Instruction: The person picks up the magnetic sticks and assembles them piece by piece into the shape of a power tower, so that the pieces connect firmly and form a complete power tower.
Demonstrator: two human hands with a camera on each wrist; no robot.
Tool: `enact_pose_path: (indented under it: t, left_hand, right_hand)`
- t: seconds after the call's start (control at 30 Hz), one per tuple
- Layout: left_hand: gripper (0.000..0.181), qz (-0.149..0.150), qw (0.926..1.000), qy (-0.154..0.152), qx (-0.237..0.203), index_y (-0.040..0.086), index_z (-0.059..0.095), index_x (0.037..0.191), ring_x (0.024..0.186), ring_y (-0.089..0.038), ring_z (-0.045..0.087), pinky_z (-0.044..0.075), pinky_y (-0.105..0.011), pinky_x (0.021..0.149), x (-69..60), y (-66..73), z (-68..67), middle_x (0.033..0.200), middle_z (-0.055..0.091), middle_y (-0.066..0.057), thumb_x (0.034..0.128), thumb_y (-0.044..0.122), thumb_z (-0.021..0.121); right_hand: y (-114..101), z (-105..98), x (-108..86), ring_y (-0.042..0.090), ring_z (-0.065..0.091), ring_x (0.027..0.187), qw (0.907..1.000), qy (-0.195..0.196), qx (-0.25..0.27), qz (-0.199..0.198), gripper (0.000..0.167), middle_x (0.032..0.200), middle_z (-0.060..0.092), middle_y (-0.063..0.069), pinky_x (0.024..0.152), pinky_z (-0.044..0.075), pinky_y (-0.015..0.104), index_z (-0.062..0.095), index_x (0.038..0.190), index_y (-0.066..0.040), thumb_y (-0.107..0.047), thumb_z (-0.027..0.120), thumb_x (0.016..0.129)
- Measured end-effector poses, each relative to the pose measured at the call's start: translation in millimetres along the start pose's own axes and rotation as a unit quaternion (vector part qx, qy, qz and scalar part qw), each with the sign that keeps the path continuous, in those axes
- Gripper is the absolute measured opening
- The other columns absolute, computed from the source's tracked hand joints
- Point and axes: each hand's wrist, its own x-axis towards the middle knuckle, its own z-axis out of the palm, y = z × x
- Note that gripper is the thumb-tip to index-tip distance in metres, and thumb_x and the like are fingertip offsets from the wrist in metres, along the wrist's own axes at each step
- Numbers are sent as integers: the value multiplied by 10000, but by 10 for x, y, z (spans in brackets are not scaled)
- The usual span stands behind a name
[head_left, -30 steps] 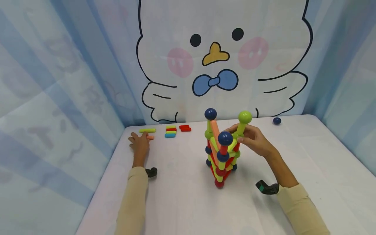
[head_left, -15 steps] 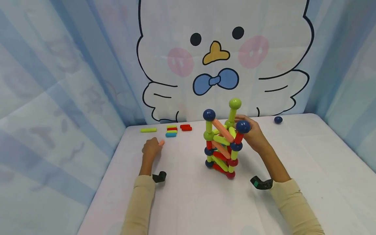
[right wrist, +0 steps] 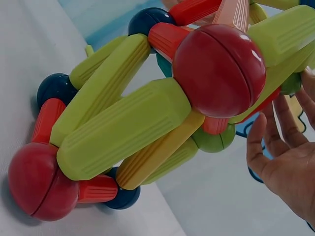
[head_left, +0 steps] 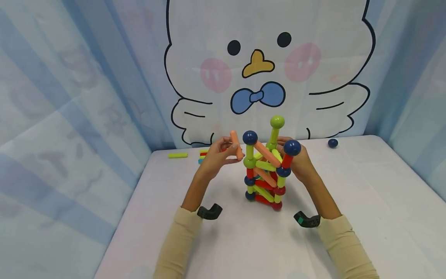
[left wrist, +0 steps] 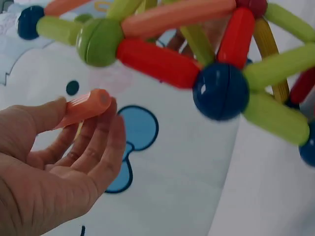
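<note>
My left hand (head_left: 216, 155) pinches an orange rod (head_left: 235, 145) between thumb and fingers, just left of a tower (head_left: 265, 177) of magnetic rods and balls. In the left wrist view the orange rod (left wrist: 88, 106) points toward the tower's side, apart from it. The tower stands upright; three posts rise at its top, two capped with navy balls and the back one with a green ball (head_left: 277, 121). Behind its right side my right hand (head_left: 302, 162) holds it near the back green joint; its fingertips are partly hidden. In the right wrist view several fingers hang free.
A yellow-green rod (head_left: 177, 155) lies at the table's back left. Several short rods (head_left: 203, 154) lie partly hidden behind my left hand. A navy ball (head_left: 333, 143) sits at the back right edge. A printed curtain (head_left: 216, 116) hangs behind the table.
My left hand has picked up the orange rod from the back left and carried it right, beside the tower. The tower has been turned by my right hand, its front post swinging right.
</note>
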Motion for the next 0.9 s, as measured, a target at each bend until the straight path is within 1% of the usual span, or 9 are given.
enact_pose_path:
  t: [0.07, 0.13, 0.23, 0.4, 0.5, 0.57, 0.63, 0.73, 0.9]
  left_hand:
    - [390, 208, 9996, 124, -144, 43, 500, 1294, 1044, -257, 676, 554, -404, 904, 9, 81, 108, 1217, 591, -170, 970, 227, 613]
    - [375, 303, 9993, 155, -142, 58, 514, 1295, 991, -175, 666, 554, -366, 913, 15, 137, 186, 1196, 618, -162, 969, 212, 615]
    - [347, 325, 9993, 76, -173, 65, 534, 1298, 928, -157, 654, 557, -338, 907, 22, 182, 246, 1164, 647, -185, 974, 169, 603]
    - [344, 325, 9993, -86, 141, 86, 565, 1318, 926, -164, 627, 546, -287, 850, 46, 191, 274, 1170, 662, -180, 992, 196, 572]
    - [351, 200, 9992, -229, 270, 65, 581, 1322, 940, -169, 607, 524, -269, 832, 60, 187, 299, 1130, 651, -152, 1011, 221, 540]
    - [346, 104, 9992, -314, 242, 32, 596, 1304, 940, -166, 585, 512, -257, 822, 72, 178, 324, 1082, 637, -114, 1019, 215, 523]
    - [332, 15, 9993, -353, 148, 2, 612, 1275, 932, -161, 567, 505, -245, 814, 74, 168, 352, 1030, 622, -74, 1025, 195, 506]
    - [305, -24, 9992, -372, 111, -34, 628, 1218, 917, -164, 542, 500, -241, 813, 76, 153, 384, 982, 600, -49, 1026, 159, 491]
    - [292, -164, 9992, -335, 153, -51, 634, 1177, 938, -162, 553, 515, -281, 906, 91, 164, 401, 961, 590, -39, 1027, 149, 485]
  right_hand:
    - [-3, 0, -1, 118, 550, 1166, 10000, -8, 52, -21, 520, 1347, 502, 119, 913, 493, 143, 452, 1408, -25, -325, 552, 995]
    - [-6, 3, -2, 120, 551, 1162, 10000, -9, 89, -11, 518, 1343, 504, 116, 910, 496, 143, 454, 1405, -25, -322, 556, 993]
    - [-9, 11, 1, 119, 545, 1173, 10000, -3, 78, 12, 521, 1359, 503, 119, 924, 491, 152, 455, 1406, -30, -325, 562, 990]
    - [-31, 19, 12, 137, 551, 1162, 9999, -16, 86, -136, 468, 1322, 520, 106, 926, 498, 160, 478, 1388, -31, -291, 538, 1004]
    - [-53, 27, 16, 151, 563, 1129, 9994, 24, 244, -254, 403, 1261, 531, 67, 897, 510, 156, 518, 1343, -37, -270, 520, 1013]
    - [-71, 41, 15, 145, 576, 1098, 9990, 42, 340, -289, 383, 1227, 541, 40, 888, 516, 162, 539, 1317, -46, -278, 520, 1013]
    - [-80, 62, 10, 132, 588, 1073, 9988, 79, 409, -265, 388, 1202, 554, 21, 885, 518, 161, 545, 1306, -53, -302, 531, 1008]
    - [-76, 88, 7, 112, 602, 1049, 9987, 132, 436, -225, 406, 1178, 570, 0, 883, 519, 159, 552, 1296, -65, -340, 547, 997]
    - [-71, 97, 13, 93, 599, 1075, 9982, 180, 464, -330, 341, 1174, 576, -25, 899, 503, 140, 577, 1254, -108, -331, 546, 998]
